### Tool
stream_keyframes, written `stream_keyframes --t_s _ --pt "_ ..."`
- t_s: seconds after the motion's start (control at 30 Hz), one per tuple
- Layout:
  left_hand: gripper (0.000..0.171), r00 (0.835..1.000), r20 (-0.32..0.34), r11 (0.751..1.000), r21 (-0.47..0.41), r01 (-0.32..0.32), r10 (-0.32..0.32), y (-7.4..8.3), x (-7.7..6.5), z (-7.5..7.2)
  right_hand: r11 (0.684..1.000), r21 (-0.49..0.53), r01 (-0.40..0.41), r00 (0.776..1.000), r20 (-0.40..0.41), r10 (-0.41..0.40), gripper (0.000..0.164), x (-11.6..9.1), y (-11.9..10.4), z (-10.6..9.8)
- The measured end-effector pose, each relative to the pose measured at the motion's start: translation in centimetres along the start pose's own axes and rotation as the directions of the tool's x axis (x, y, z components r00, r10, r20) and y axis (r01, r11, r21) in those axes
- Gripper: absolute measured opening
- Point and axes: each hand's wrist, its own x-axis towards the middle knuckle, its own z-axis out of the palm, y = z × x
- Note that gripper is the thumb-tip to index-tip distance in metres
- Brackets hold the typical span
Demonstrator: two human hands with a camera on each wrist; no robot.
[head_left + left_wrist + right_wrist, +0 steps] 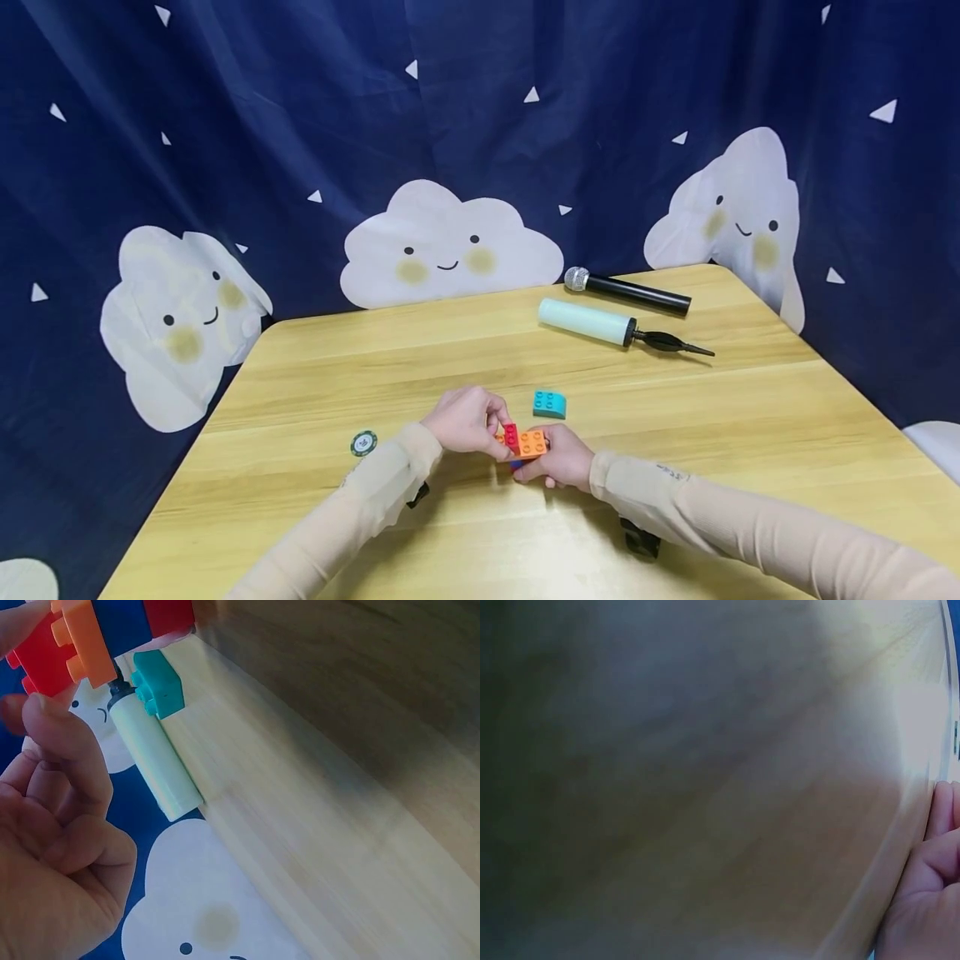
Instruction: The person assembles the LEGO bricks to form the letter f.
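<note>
Between the two hands is a small stack of building bricks. On its top, an upright red brick (pixel 511 437) is pinched by the thumb and fingers of my left hand (pixel 463 422). Beneath it lies an orange brick (pixel 532 442), with a blue brick (pixel 516 465) lower down. From the right side, my right hand (pixel 568 457) grips the stack. A second red brick (pixel 169 615) shows beside the blue one in the left wrist view. A teal brick (pixel 550 404) with a curved end lies just behind the stack. The right wrist view shows only part of the right hand (pixel 928 900).
A pale green hand pump (pixel 587 320) with a black nozzle and a black microphone (pixel 630 293) lie toward the back right of the wooden table (pixel 315 375). Left of the left hand lies a round green-and-white chip (pixel 363 442). A dark blue curtain (pixel 300 100) hangs behind.
</note>
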Motion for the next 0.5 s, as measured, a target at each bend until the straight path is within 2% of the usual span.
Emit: stream_keyframes --t_s 0.17,0.5 --pt "0.026 1.000 0.006 1.000 0.007 0.010 -0.010 0.2 0.1 0.1 1.000 0.012 -0.014 1.000 0.018 0.014 0.031 0.1 0.0 -0.1" --pt "0.025 0.999 0.050 0.989 0.150 0.006 -0.014 1.6 0.9 -0.4 1.000 0.014 0.000 1.000 0.028 -0.001 0.029 0.1 0.1 -0.2"
